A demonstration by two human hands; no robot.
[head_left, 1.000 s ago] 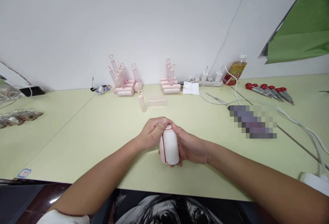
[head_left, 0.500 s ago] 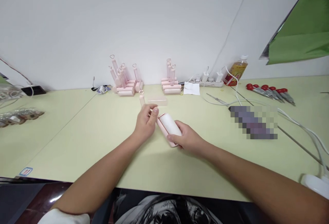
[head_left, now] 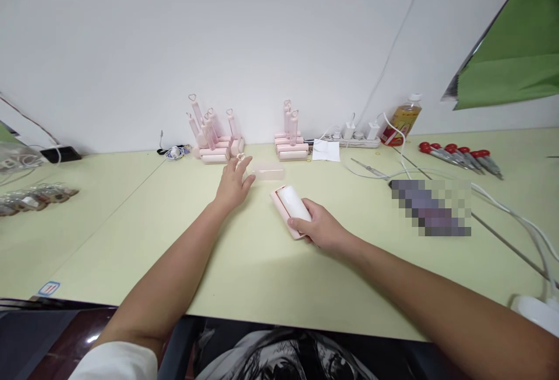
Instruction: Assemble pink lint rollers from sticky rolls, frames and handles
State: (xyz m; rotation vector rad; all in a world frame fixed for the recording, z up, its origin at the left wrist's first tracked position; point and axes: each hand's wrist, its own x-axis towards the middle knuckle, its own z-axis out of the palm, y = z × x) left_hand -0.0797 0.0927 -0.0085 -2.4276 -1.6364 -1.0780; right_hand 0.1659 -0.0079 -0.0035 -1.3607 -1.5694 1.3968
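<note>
My right hand (head_left: 321, 230) grips a pink lint roller head with a white roll (head_left: 292, 208), held low over the pale green table (head_left: 174, 217). My left hand (head_left: 233, 181) stretches forward with fingers apart, its fingertips at a pink heart-topped handle (head_left: 240, 160) lying on the table. A clear plastic cover (head_left: 267, 173) lies just right of that hand.
Two stacks of pink rollers and upright handles (head_left: 213, 135) (head_left: 290, 135) stand by the wall. A power strip (head_left: 351, 138), a bottle (head_left: 402, 115), red-handled screwdrivers (head_left: 458, 156) and white cables (head_left: 515, 217) lie to the right. Small packets (head_left: 35, 196) sit at the left.
My left hand let go of the roller and reached forward to the loose pink handle. My right hand lowered the roller and carried it slightly forward over the table.
</note>
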